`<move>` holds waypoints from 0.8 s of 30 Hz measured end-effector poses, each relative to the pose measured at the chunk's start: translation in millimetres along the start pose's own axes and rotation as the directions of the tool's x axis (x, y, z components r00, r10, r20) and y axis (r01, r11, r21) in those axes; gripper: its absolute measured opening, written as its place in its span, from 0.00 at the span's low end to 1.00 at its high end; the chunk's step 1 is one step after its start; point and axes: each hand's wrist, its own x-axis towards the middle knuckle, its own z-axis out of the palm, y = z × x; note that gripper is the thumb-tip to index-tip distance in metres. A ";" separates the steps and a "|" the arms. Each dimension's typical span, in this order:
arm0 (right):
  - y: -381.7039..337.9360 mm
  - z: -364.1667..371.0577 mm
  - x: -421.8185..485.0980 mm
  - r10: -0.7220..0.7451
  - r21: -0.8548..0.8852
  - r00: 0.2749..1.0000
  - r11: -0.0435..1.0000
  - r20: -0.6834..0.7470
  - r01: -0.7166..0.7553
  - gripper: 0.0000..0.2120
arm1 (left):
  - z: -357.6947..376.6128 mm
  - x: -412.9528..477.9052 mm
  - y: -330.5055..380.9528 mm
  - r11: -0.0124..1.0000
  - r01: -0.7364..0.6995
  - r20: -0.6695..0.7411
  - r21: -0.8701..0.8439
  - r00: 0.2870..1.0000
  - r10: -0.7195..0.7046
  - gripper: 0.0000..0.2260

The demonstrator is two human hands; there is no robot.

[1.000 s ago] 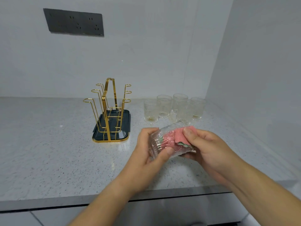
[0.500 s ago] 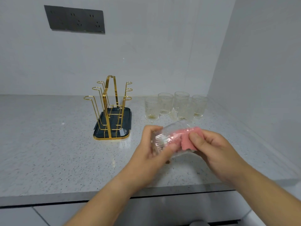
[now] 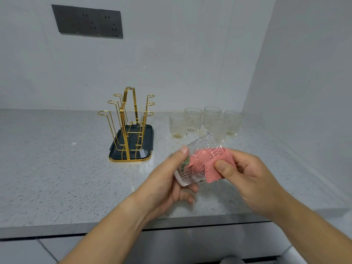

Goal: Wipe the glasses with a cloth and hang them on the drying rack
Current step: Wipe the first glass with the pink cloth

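Glass (image 3: 187, 176) tilted diagonally: base lower-left, mouth upper-right.

A rack (image 3: 129, 121) stands on a tray (image 3: 144, 153) on the counter (image 3: 57, 168), left of centre and nearer the back wall than the front edge. To its right, close to the corner where the back and side walls meet, glasses (image 3: 193, 121) stand upright in a tight cluster. In front of the cluster, above the counter, a tilted glass (image 3: 187, 175) lies between two hands. The left hand (image 3: 167, 180) grips its lower end from the left. The right hand (image 3: 247, 178), on the right, pinches a cloth (image 3: 211, 170) that lies partly inside the glass and partly outside it. A socket panel (image 3: 87, 21) sits on the back wall, above and left of the rack.
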 end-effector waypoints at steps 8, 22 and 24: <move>-7.3 -1.7 6.0 0.026 0.096 0.998 0.995 -0.053 -0.021 0.13 | -4.5 -8.1 -7.5 0.709 -0.422 0.087 0.565 0.885 0.457 0.31; -0.4 1.5 3.8 0.046 0.090 0.997 0.995 -0.062 -0.040 0.14 | 1.3 -1.9 -3.6 0.826 -0.291 -0.070 0.483 0.927 0.368 0.19; -0.4 1.6 5.2 0.055 0.121 0.996 0.992 -0.073 -0.046 0.14 | -1.0 -3.2 -6.9 0.582 -0.416 0.029 0.699 0.829 0.558 0.22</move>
